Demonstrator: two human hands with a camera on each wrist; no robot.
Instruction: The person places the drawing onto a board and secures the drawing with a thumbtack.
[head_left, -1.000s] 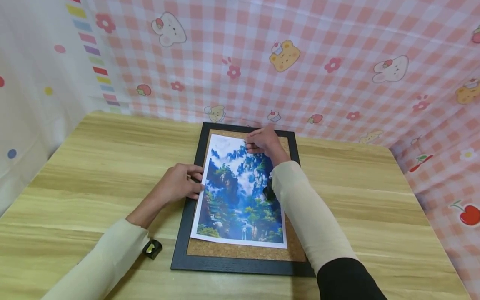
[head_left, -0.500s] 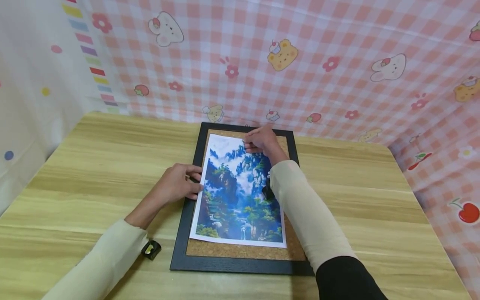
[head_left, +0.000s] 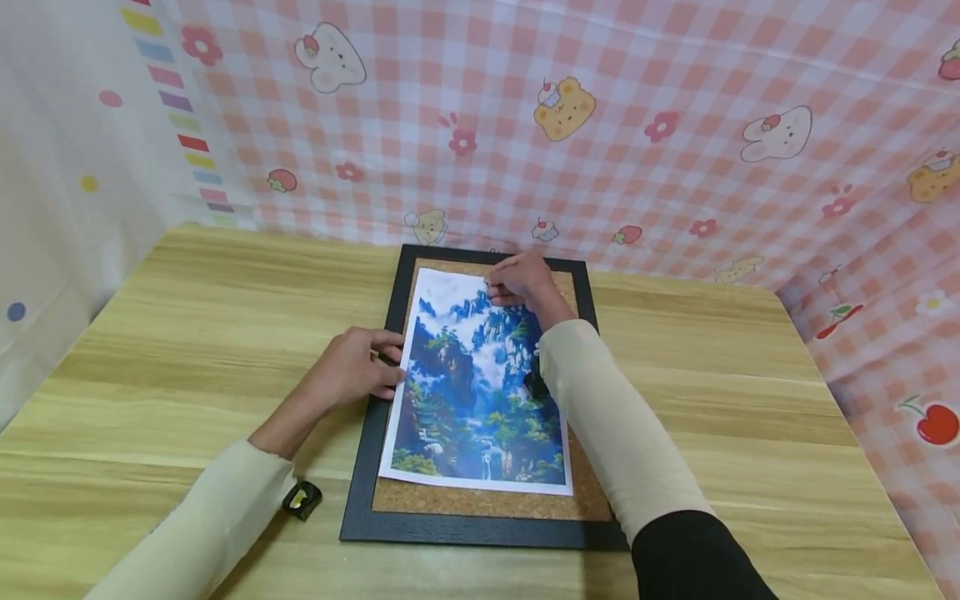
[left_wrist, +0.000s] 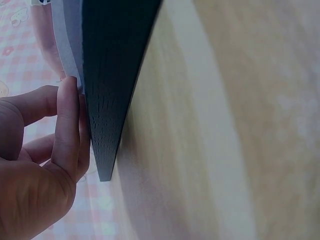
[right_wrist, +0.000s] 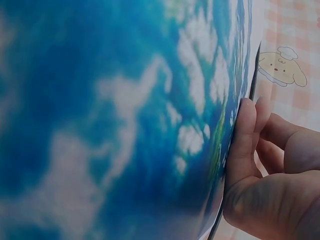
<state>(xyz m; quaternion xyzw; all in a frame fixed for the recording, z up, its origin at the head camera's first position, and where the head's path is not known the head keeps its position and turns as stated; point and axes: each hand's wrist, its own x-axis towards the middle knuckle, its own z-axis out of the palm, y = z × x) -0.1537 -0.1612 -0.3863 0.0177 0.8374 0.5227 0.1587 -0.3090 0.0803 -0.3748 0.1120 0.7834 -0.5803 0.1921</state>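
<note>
A print of blue mountains and green trees [head_left: 480, 392] lies on a cork board [head_left: 487, 502] with a black frame [head_left: 480, 531]. My left hand [head_left: 356, 364] rests at the board's left side, its fingertips touching the print's left edge. In the left wrist view, the fingers [left_wrist: 67, 117] lie against the black frame [left_wrist: 107, 90], extended. My right hand [head_left: 521, 283] is at the print's top edge with its fingertips close together. In the right wrist view, fingers [right_wrist: 243, 130] press on the print [right_wrist: 125, 120]; whether anything small is between thumb and index finger is hidden.
The board lies on a wood-grain table [head_left: 187, 358], its far edge near a pink checked curtain [head_left: 495, 150]. A small black item [head_left: 302, 500] sits by the left sleeve. Another dark item [head_left: 536, 383] shows beside the right sleeve.
Both hands and the print stay in the same place. Only a slight shift of the head camera moves the whole view a little to the left.
</note>
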